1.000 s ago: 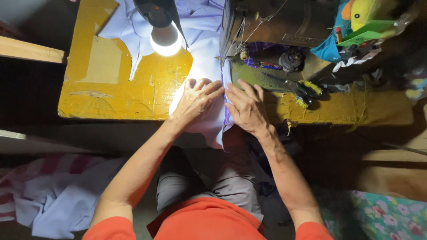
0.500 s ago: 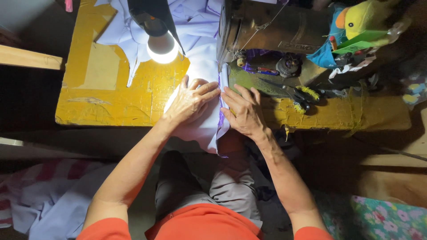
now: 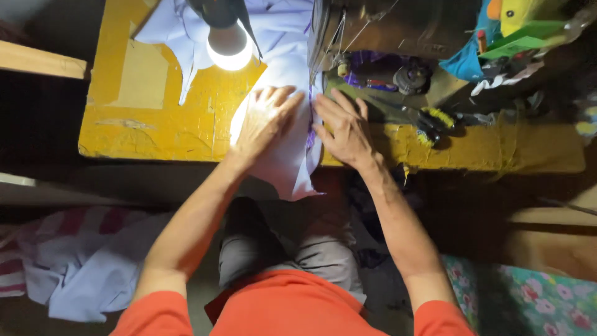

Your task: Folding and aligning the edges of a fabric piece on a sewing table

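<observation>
My left hand (image 3: pixel 264 121) lies flat, fingers spread, on a pale lilac cloth (image 3: pixel 287 158) that runs across the yellow table (image 3: pixel 155 124) and under the sewing machine (image 3: pixel 385 28). My right hand (image 3: pixel 345 130) presses the cloth's right edge beside the machine's needle area, fingers apart and pointing away from me. A purple seam line shows between the two hands. The cloth's near end hangs over the table's front edge towards my lap.
A lit lamp bulb (image 3: pixel 229 46) hangs over the table just left of the machine. Scissors with yellow handles (image 3: pixel 429 118) and colourful fabric scraps (image 3: pixel 510 37) lie to the right. A heap of pale and striped cloth (image 3: pixel 74 261) sits on the floor at left.
Both hands have slid forward with the cloth towards the machine, and less of the cloth hangs over the front edge.
</observation>
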